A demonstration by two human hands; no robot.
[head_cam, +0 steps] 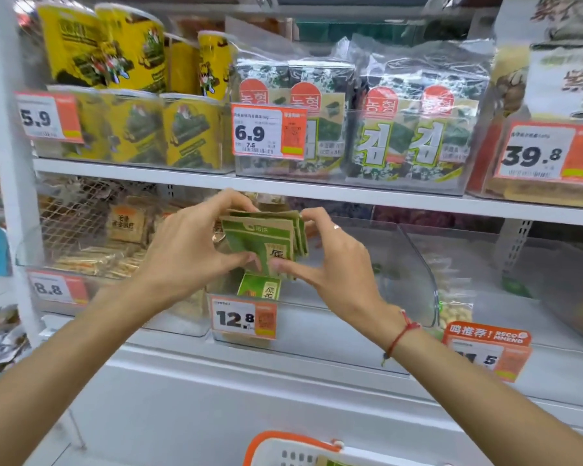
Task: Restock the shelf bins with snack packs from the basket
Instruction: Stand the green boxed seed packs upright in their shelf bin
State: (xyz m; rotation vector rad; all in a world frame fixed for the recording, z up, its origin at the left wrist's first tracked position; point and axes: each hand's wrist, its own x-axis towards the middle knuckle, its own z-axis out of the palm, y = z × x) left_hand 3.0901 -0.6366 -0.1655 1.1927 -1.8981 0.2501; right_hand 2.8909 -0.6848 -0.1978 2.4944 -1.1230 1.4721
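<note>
At the bottom edge of the view, closest to the person, the orange-and-white basket (293,449) shows only its rim and handle, so what remains inside it cannot be told. Above it, both forearms reach up toward the lower shelf. The left hand (189,243) grips a small stack of green snack packs (266,240) from the left side, thumb below and fingers curled over the top; the right hand (330,260) pinches the same stack from the right, thumb at its lower corner and fingertips at the upper edge. The stack is held upright in the air, just above the clear bin (317,327) that carries the 12.8 price tag (243,318), where one similar green pack (259,287) already stands at the front. The step in hand seems to be the placing of these packs into that bin. The next move probably calls for lowering the stack behind the standing pack and keeping the packs squared, so that none slips out sideways. The shelf board (317,193) above is near the fingers and leaves little room to lift. To the left, a neighbouring bin (81,264) holds brown packs; on the right, a clear divider (418,264) separates another bin. Farther up, the upper shelf holds yellow seaweed packs (115,95) and large seaweed bags (414,129).
</note>
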